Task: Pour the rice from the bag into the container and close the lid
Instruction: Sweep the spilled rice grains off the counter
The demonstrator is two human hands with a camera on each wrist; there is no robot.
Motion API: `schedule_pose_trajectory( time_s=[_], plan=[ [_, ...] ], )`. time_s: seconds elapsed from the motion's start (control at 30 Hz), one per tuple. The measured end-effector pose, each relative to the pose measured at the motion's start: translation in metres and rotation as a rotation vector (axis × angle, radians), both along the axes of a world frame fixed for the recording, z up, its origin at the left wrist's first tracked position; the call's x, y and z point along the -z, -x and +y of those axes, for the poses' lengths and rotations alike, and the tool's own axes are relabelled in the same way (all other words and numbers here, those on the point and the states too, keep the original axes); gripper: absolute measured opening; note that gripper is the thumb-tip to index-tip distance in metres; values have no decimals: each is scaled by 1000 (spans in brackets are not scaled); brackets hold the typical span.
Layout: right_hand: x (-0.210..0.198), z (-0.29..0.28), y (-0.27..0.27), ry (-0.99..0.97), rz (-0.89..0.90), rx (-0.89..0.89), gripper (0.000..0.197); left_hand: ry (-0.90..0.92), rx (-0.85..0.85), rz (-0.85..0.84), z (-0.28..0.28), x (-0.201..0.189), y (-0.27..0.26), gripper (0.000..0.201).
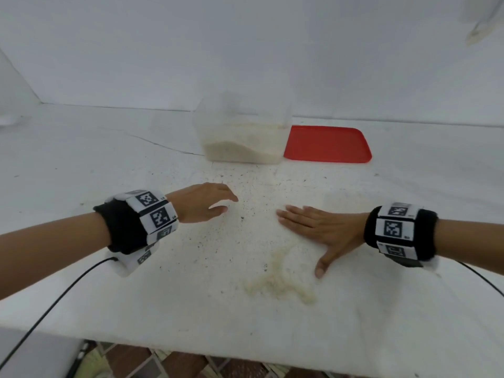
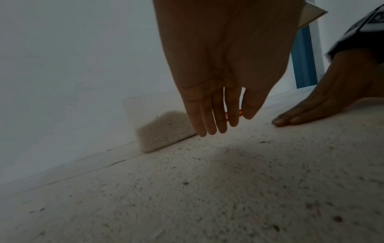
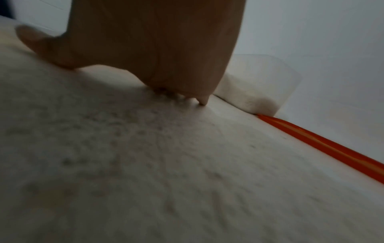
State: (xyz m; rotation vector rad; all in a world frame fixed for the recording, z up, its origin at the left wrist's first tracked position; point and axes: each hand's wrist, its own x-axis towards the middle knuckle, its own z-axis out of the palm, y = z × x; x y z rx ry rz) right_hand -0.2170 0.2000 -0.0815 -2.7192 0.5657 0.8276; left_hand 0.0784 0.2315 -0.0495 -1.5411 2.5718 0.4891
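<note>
Container (image 1: 242, 132): clear, soft-cornered plastic tub, standing upright at the back of the bench near the wall; its top is too blurred to make out.
Rice in container (image 1: 240, 152): off-white grains heaped into a slope, higher on the right as the head view shows it, filling only the lower part of the tub.
Lid (image 1: 327, 144): flat, glossy red-orange plastic with rounded corners, lying on the bench just beside the container's right side, off the container; in the right wrist view (image 3: 324, 144) it shows as a thin orange edge with a ridge.
Spilled rice (image 1: 281, 282): a loose, irregular pile of pale grains on the bench, near the front, just beside the right thumb.
Bench (image 1: 163, 296): white, rough and grainy, peppered with small dark specks; a thin dark crack runs toward the container's left base.
Left hand (image 1: 204, 201): holds nothing, fingers loosely extended and close together, tips pointing down above the bench surface in the left wrist view (image 2: 218, 82).
Right hand (image 1: 319, 227): holds nothing, lies palm down and flat on the bench, fingers straight and together, thumb spread toward the spilled rice.
Wristbands (image 1: 152, 216): black fabric cuffs bearing white blocks with black square markers, one on each wrist; a black cable trails from each.
</note>
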Motion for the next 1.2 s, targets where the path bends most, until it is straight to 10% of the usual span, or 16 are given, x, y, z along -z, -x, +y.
schedule_pose_trajectory(
  time_s=[0.3, 0.63, 0.97, 1.2],
  plan=[
    [11, 33, -20, -20, -130, -171, 120, -32, 3, -43, 6, 6, 3, 44],
    [-9, 39, -10, -56, -128, -22, 116, -254, 78, -207, 18, 29, 21, 131],
    [-21, -3, 25, -32, 85, 211, 131, -376, 320, -144, 62, 22, 84, 93],
    [-3, 29, 10, -48, 9, 111, 113, -270, 81, 1, 35, 1, 48, 96]
  ],
)
